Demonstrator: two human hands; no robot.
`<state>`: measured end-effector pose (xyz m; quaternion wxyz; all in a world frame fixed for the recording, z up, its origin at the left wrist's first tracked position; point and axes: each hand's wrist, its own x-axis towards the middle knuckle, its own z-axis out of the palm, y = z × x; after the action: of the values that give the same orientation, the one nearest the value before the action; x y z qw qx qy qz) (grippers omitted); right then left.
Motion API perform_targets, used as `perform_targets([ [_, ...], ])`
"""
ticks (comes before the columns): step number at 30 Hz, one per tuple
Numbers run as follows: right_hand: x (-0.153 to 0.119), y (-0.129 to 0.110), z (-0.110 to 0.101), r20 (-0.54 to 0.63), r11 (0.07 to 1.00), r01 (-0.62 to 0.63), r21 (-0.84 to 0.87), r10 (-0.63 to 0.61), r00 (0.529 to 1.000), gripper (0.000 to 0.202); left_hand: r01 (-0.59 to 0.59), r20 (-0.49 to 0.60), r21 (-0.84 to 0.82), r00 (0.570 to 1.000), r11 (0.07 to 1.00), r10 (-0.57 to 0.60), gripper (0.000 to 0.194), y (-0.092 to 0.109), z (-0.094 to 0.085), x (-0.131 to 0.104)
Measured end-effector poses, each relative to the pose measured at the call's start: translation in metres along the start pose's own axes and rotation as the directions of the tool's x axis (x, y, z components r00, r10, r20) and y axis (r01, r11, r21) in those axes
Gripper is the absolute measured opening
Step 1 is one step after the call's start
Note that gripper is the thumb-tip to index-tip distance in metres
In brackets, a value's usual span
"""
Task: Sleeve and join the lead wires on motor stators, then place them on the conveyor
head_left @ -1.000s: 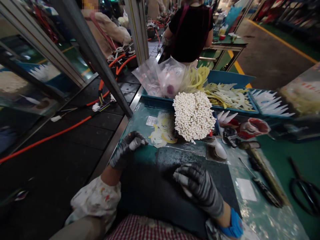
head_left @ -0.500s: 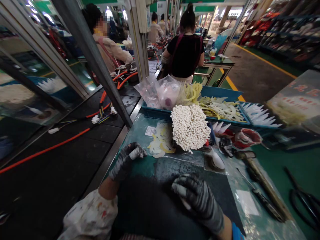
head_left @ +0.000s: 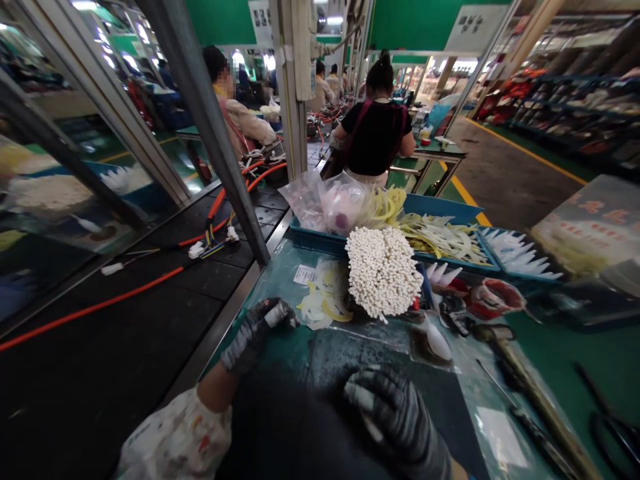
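Left hand (head_left: pixel 255 331), gloved, curled closed around a small white piece (head_left: pixel 273 315) near the worktop's (head_left: pixel 290 267) left edge. Right hand (head_left: pixel 397 417), gloved, closed on a white strip (head_left: pixel 371 427) at the near edge, upon a dark mat (head_left: pixel 325 373).

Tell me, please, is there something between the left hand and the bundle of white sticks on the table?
Only loose pale yellow-white strips lie on the table between the left hand and the bundle of white sticks. They lie flat, so nothing visible blocks the way above them.
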<state>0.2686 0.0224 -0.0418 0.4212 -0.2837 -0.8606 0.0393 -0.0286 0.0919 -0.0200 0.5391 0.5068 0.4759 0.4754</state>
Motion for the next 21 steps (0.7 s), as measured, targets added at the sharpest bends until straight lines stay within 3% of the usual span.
perform_targets([
  [15, -0.003, 0.011, 0.000, 0.013, 0.996, 0.084, -0.018, -0.083, 0.996, 0.033, -0.014, -0.004, -0.073, 1.000, 0.997, 0.014, 0.052, -0.007, -0.001, 0.003],
  [21, -0.010, 0.015, 0.003, -0.010, 0.997, 0.079, -0.002, -0.079, 0.997, 0.065, -0.018, -0.037, -0.054, 0.999, 0.998, 0.016, 0.048, -0.009, -0.002, 0.002],
])
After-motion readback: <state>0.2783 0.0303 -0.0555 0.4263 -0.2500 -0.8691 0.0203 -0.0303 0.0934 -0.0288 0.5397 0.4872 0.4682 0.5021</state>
